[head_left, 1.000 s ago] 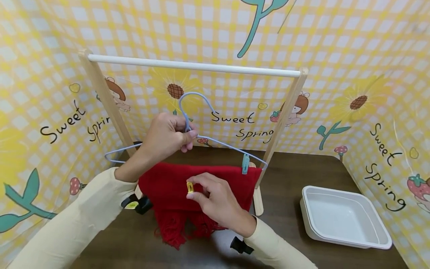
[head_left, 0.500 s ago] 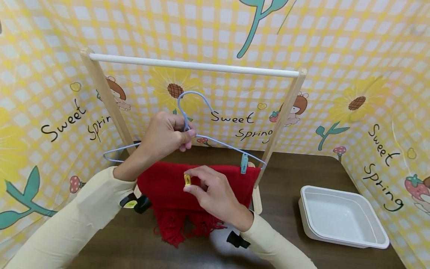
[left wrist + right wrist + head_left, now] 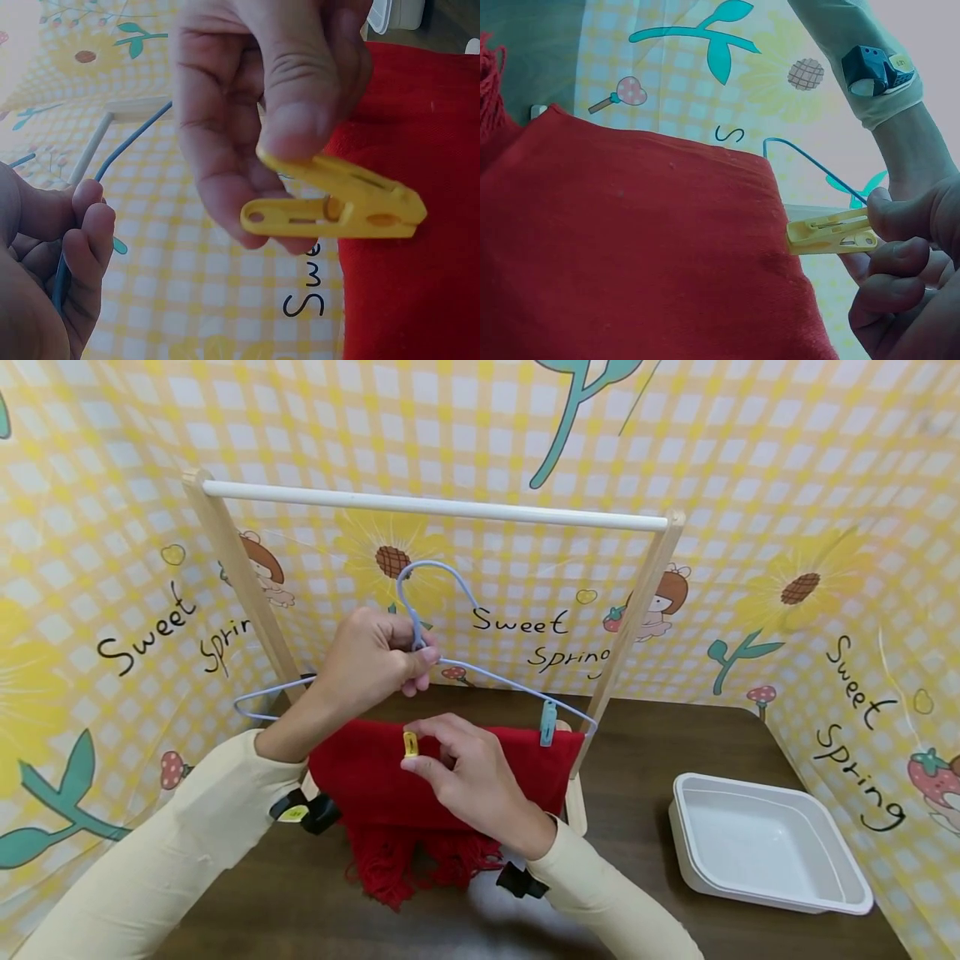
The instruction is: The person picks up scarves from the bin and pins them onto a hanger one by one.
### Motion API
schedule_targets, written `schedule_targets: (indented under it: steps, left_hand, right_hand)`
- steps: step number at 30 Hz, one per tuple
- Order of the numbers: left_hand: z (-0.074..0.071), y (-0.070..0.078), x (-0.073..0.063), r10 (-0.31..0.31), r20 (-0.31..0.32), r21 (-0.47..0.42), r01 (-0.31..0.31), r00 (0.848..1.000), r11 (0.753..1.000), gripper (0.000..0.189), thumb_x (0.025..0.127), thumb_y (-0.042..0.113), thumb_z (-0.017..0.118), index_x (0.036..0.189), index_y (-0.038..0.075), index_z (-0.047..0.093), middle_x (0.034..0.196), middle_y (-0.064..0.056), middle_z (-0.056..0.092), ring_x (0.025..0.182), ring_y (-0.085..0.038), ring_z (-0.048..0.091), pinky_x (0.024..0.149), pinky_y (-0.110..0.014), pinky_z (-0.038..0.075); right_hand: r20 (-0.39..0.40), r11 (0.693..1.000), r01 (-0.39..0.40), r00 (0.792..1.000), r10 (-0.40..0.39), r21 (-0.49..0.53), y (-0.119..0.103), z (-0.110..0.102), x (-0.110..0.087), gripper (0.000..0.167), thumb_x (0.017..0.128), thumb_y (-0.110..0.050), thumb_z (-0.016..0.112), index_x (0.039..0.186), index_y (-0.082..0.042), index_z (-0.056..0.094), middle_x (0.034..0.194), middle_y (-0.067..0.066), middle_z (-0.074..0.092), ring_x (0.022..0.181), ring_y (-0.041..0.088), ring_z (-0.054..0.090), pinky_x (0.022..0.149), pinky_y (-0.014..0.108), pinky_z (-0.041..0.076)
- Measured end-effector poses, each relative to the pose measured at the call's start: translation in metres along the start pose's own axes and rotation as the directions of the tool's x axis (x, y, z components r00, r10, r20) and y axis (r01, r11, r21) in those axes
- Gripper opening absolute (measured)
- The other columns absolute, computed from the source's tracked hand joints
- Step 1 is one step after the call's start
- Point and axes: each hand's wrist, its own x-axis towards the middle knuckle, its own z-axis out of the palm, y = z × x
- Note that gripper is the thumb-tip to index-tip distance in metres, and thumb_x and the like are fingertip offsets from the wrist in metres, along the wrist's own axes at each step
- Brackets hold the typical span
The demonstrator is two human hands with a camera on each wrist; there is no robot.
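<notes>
A blue clothes hanger (image 3: pixel 487 672) is gripped at the base of its hook by my left hand (image 3: pixel 375 652). Over its lower bar hangs a folded red scarf (image 3: pixel 442 793) with a fringe at the bottom. Near the scarf's right end, a teal clothespin (image 3: pixel 548 723) is clipped at the hanger. My right hand (image 3: pixel 472 777) pinches a yellow clothespin (image 3: pixel 337 206) between thumb and fingers, in front of the scarf's upper part. In the left wrist view its handles stand apart and its tips come together. Whether the tips touch the cloth cannot be told.
A wooden rack with a white top rail (image 3: pixel 435 507) stands behind the hanger. On the right of the brown table (image 3: pixel 637 877) sits a white plastic tub (image 3: pixel 772 843). Yellow checked cloth (image 3: pixel 750 485) forms the back and sides.
My right hand has moved up and slightly left with the yellow clothespin, closer to the scarf's top edge. The left hand and hanger stay nearly in place.
</notes>
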Motion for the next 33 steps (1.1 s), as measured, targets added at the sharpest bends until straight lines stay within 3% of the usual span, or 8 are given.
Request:
schedule_targets:
  steps: [9,20,33]
  left_hand:
    - [0.002,-0.001,-0.001,0.003,0.006,0.016,-0.003,1.000,1.000,0.013,0.091,-0.003,0.069,0.079,-0.007,0.074,0.054,-0.005,0.064,0.048,-0.014,0.063,0.051,-0.024,0.057]
    - [0.003,-0.002,0.001,-0.005,0.007,0.009,0.005,1.000,1.000,0.014,0.090,-0.003,0.069,0.078,-0.007,0.074,0.054,-0.003,0.064,0.048,-0.013,0.063,0.052,-0.024,0.057]
    - [0.004,-0.001,0.000,-0.003,0.003,0.013,0.003,1.000,1.000,0.019,0.091,-0.001,0.069,0.072,-0.004,0.072,0.053,-0.002,0.063,0.049,-0.015,0.063,0.047,-0.024,0.051]
  right_hand:
    - [-0.013,0.999,0.007,1.000,-0.007,0.032,-0.004,0.005,0.009,0.030,0.090,-0.014,0.078,0.118,-0.005,0.071,0.109,0.002,0.070,0.065,0.004,0.046,0.057,0.015,0.046]
    - [-0.023,1.000,-0.007,1.000,0.007,0.001,-0.006,0.010,0.020,0.027,0.088,-0.015,0.080,0.113,-0.006,0.072,0.102,0.002,0.069,0.065,0.004,0.046,0.058,0.014,0.044]
    - [-0.022,1.000,0.005,1.000,-0.005,-0.015,-0.005,0.014,0.027,0.034,0.089,-0.014,0.080,0.120,-0.004,0.071,0.093,0.007,0.064,0.059,0.004,0.042,0.053,0.015,0.040]
